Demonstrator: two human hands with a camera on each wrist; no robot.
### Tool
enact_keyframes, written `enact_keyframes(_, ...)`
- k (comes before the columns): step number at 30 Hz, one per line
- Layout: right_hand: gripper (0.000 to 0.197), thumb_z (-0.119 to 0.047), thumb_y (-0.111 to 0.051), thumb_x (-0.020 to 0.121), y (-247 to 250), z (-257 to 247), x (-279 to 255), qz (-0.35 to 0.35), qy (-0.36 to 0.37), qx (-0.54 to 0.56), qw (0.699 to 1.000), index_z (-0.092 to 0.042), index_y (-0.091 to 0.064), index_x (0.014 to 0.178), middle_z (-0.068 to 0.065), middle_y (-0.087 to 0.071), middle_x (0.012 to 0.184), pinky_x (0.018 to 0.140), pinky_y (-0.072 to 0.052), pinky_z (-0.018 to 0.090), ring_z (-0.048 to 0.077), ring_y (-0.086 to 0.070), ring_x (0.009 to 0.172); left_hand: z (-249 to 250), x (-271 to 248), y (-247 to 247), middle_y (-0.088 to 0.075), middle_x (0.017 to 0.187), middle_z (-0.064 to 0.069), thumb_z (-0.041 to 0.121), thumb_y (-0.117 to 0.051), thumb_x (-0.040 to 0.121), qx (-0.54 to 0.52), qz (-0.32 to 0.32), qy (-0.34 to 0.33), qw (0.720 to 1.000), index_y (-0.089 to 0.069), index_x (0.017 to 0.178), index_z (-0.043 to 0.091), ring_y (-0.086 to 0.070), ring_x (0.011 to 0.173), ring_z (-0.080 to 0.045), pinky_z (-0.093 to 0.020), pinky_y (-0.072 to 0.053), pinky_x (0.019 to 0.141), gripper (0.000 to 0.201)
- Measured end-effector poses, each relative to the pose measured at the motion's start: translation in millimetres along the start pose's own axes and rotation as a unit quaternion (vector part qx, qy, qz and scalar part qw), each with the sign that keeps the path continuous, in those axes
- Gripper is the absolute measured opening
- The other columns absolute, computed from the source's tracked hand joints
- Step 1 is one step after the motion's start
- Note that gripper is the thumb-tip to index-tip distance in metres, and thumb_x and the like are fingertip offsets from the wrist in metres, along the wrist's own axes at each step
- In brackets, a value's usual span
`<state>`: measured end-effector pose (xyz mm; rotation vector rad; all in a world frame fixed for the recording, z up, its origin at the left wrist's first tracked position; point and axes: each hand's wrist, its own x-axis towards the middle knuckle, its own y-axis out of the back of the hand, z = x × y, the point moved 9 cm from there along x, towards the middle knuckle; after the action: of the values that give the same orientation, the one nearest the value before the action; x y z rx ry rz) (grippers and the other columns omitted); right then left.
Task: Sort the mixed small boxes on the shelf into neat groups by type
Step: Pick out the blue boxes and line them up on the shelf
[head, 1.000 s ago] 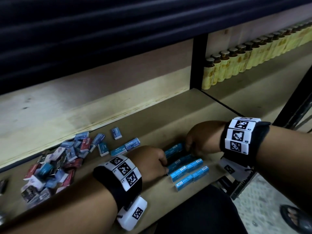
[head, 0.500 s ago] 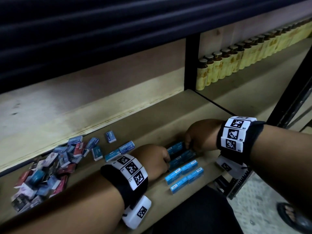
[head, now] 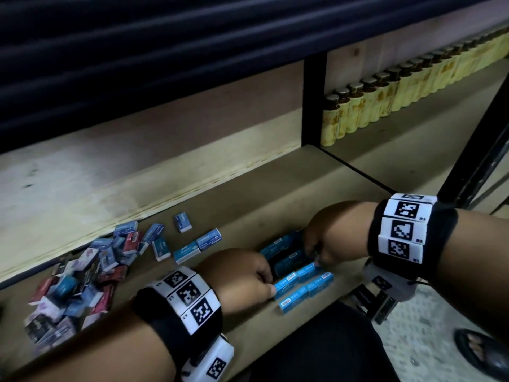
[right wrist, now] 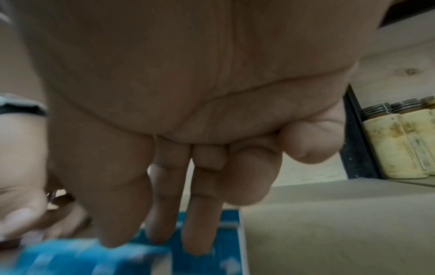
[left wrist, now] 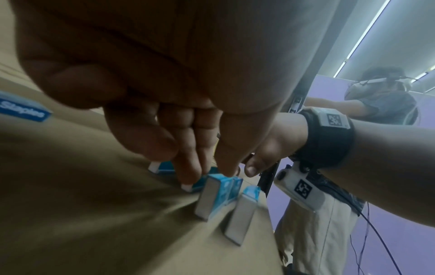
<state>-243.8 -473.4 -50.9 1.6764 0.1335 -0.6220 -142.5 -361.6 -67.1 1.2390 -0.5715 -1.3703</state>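
Blue boxes [head: 298, 274] lie grouped on a wooden shelf [head: 248, 188]. Left hand [head: 242, 277] and right hand [head: 327, 238] press them with extended fingers, each grip apart.

Left wrist view, far left edge: blue box [left wrist: 22, 109] reads "Staples" in white. Other box print too blurred to read.

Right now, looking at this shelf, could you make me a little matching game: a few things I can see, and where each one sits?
Things:
1. mixed pile of boxes
2. row of bright blue boxes
3. yellow-labelled bottles
4. left hand

Places:
A. in the next bay, along the back wall
B. near the shelf's front edge, between the two hands
C. at the left end of the shelf
D. at the left end of the blue row, fingers touching it

Pairs: 1-C, 2-B, 3-A, 4-D
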Motion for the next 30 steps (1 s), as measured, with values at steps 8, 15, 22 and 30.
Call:
enact_keyframes(8,0.023,-0.038,-0.067,0.086,-13,0,11,-0.003,0.000,0.001,1.000,-0.034,-0.071,0.108,-0.016,-0.056,0.081,0.073,-0.039,0.022,0.008,-0.055,0.081,11,7,-8,-0.070,0.091,0.016,0.043,-0.069,0.082,0.023,0.005,-0.009,1.000,-0.070,0.096,0.034,-0.062,0.082,-0.003,-0.012,-0.036,0.059,0.017)
enact_keyframes(15,0.027,-0.036,-0.067,0.089,-12,17,11,-0.019,-0.018,-0.009,1.000,-0.032,-0.070,0.116,-0.014,-0.067,0.113,0.076,-0.034,0.020,0.014,-0.061,0.103,22,22,-7,-0.068,0.088,0.016,0.047,-0.066,0.080,0.051,0.017,-0.012,0.998,-0.070,0.096,0.036,-0.060,0.078,-0.005,-0.019,-0.039,0.060,0.019)
enact_keyframes(22,0.028,-0.033,-0.067,0.088,-16,33,11,-0.023,-0.028,-0.013,0.999,-0.035,-0.071,0.116,-0.015,-0.069,0.112,0.076,-0.033,0.020,0.011,-0.062,0.099,33,31,-7,-0.068,0.094,0.014,0.048,-0.065,0.082,0.061,0.023,-0.015,0.998,-0.070,0.096,0.035,-0.060,0.081,-0.007,-0.022,-0.040,0.063,0.019)
enact_keyframes(30,0.032,-0.046,-0.065,0.082,11,16,-14,0.067,-0.008,0.004,0.998,-0.042,-0.068,0.113,-0.019,-0.064,0.103,0.084,-0.050,0.025,0.009,-0.061,0.094,19,4,4,-0.066,0.080,0.019,0.060,-0.060,0.076,0.015,0.056,-0.010,0.998,-0.064,0.093,0.041,-0.058,0.072,0.004,-0.018,-0.037,0.056,0.027)
